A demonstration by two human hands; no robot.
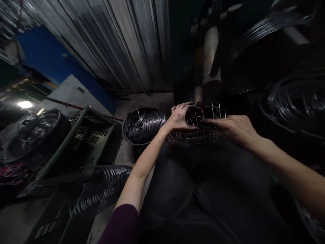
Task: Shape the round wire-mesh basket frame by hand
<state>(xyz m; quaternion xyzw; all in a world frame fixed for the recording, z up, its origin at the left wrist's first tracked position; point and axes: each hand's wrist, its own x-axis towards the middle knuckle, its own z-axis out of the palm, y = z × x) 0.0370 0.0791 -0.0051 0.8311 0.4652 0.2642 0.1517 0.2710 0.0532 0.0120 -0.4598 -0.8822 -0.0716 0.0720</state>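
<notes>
Wire makes up the cage, a round grid of thin bright rods with an open top, resting on the person's dark-clad knees near the middle of the scene. The left hand grips its left rim, fingers curled over the top edge with the thumb on the outer side. The right hand lies against the right side, fingers stretched flat across the rim toward the left hand; whether they clasp the rods or only press on them I cannot tell. Just left of the cage a round bucket holds a coil of shiny thin wire. Nearer and further left stands a perforated plastic crate, with a loose wire coil lying beside it. Large dark wire hoops hang at the right. Ribbed metal sheeting forms the far wall.
</notes>
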